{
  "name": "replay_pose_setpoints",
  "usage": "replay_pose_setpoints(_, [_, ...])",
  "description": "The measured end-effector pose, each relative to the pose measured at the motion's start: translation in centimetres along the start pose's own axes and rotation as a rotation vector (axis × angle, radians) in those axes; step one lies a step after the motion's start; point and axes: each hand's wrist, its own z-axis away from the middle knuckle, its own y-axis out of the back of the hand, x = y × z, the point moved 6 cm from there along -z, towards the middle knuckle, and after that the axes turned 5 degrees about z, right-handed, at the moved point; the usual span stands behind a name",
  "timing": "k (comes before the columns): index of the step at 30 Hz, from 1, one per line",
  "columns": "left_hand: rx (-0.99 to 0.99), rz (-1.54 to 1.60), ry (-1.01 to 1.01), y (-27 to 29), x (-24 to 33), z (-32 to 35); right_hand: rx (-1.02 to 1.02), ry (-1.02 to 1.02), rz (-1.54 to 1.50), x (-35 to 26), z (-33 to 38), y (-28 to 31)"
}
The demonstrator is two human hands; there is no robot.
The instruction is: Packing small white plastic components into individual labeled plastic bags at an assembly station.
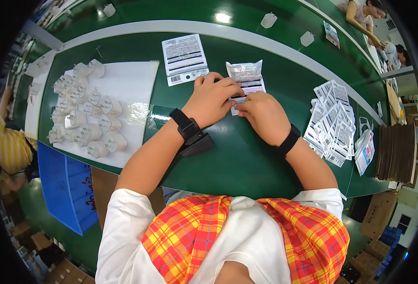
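- Two bare hands in play, and they meet over one silvery printed pouch (247, 72), its near end tucked under the fingers and mostly hidden!
- Left hand (211, 100): thumb and fingers clamped on that near end, the pads themselves out of sight.
- Right hand (267, 115): thumb and fingertips clamped there too, just beside the left's, covering more of the print.
- Beyond the left hand, a second pouch (185, 56) lies flat, its print too fine to follow.
- At the left wrist, a dark block (197, 145) peeks out below the strap (185, 125); hard to say what it is.
- Well left of the left hand, a crowd of white plugs (76, 118) on a white board (135, 85), overlapping so much that no clean count is possible.
- Right of the right hand, a pile of pouches (332, 125), the lower ones buried.
- Behind the left elbow, a blue bin (67, 184), partly blocked by the tabletop.
- Far beyond the right hand, a co-worker (363, 16), cut off by the rim.
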Motion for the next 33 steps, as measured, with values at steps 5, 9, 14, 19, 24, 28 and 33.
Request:
replay_pose_setpoints(5, [-0.012, 0.014, 0.025, 0.1, 0.2, 0.2, -0.205, -0.181, -0.290, 1.6, -0.6, -1.1])
replay_pose_setpoints(9, [-0.011, -0.005, 0.019, 0.0, 0.3, 0.2, -0.145, -0.037, -0.260, 0.9, -0.6, -0.8])
replay_pose_setpoints(14, [0.001, -0.028, 0.023, 0.1, 0.1, 0.2, -0.202, -0.016, -0.328, 1.1, -0.9, -1.2])
replay_pose_setpoints(19, [-0.019, 0.011, -0.004, -0.3, 0.0, -0.3, -0.267, 0.037, -0.325, 1.5, 0.8, 0.1])
replay_pose_setpoints(24, [-0.048, 0.066, -0.043, 1.1, -0.6, 1.1, 0.048, -0.477, -0.467, 6.5, 13.8, 9.8])
replay_pose_setpoints(28, [-0.022, 0.071, -0.020, 1.4, 0.7, 0.6, 0.672, -0.902, -0.336, 5.3, 33.8, 18.6])
replay_pose_setpoints(33, [0.041, -0.006, 0.029, 1.2, 1.0, -0.6, -0.318, -1.817, 0.368, 3.2, 49.1, 17.7])
